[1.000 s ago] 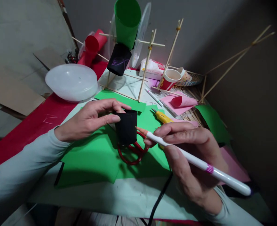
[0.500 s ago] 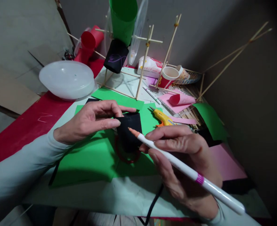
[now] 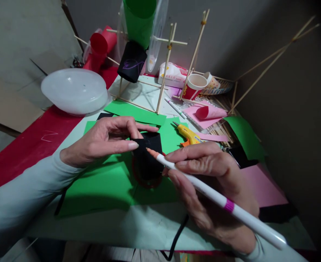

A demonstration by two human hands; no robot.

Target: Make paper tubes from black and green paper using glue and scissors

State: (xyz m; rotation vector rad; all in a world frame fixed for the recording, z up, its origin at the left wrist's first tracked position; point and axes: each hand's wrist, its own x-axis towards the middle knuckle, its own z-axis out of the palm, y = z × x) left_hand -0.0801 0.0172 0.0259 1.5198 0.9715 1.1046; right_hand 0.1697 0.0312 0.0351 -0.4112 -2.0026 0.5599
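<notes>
My left hand pinches the upper left edge of a black paper tube, thumb outside and fingers at its rim. The tube stands over a red ring-shaped thing, mostly hidden, on green paper sheets. A white marker with a purple band and an orange tip is gripped by my right hand. Its tip points at the tube's front face; whether it touches, I cannot tell. Beyond the right hand's fingers lies a yellow glue gun.
Behind stands a stick frame carrying a green paper tube and a black tube. A clear plastic bowl is at left. Paper cups, a second marker and pink paper lie to the right.
The black tube has tilted slightly and its top opening shows a little more. The view has shifted slightly; both hands keep their holds.
</notes>
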